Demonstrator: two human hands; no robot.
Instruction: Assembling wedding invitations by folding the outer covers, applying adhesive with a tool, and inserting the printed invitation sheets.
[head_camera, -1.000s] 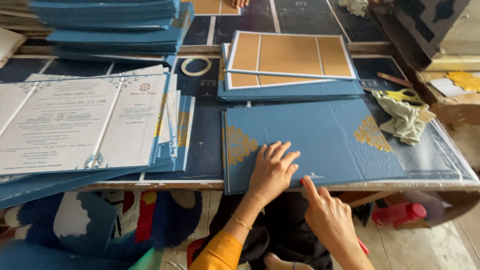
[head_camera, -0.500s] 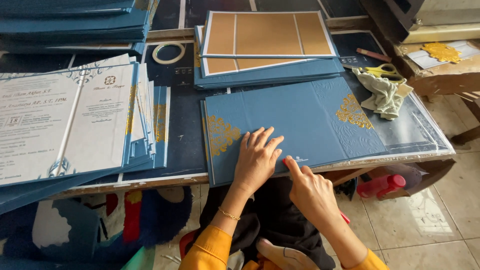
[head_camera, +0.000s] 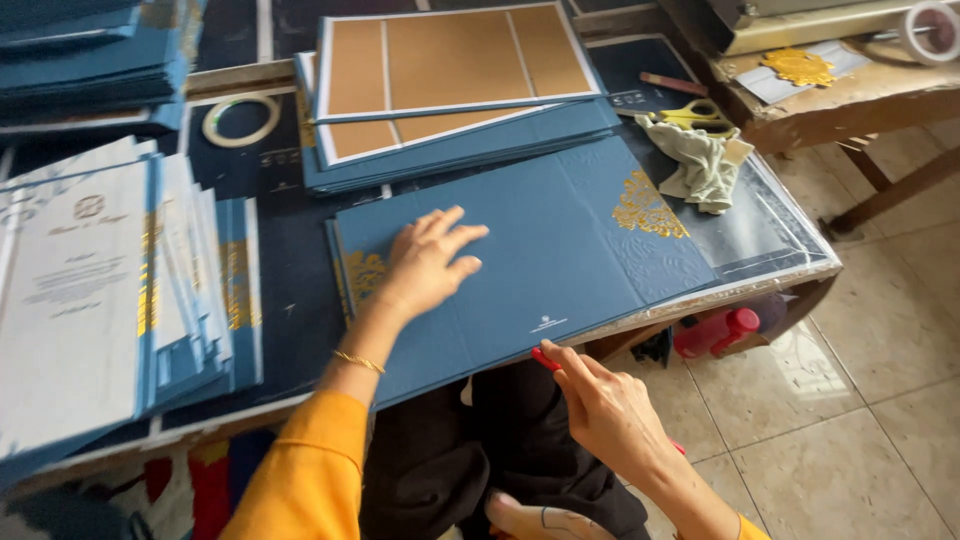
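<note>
Now shifted right: left hand (head_camera: 425, 262) flat, open on blue gold-embossed card cover (head_camera: 540, 270); right hand (head_camera: 600, 405) gripping red tool (head_camera: 546, 358) at near edge. Best pressed firmly, steadily.

A left hand (head_camera: 425, 262) lies flat, fingers spread, on a blue cover (head_camera: 530, 270) at the centre of the frame. Lower right, the right hand (head_camera: 605, 410) pinches a red tool (head_camera: 546, 359) at the cover's near edge. Printed cards (head_camera: 90, 290) are stacked at left; scissors (head_camera: 690, 115) and a cloth (head_camera: 700, 165) lie upper right.
</note>
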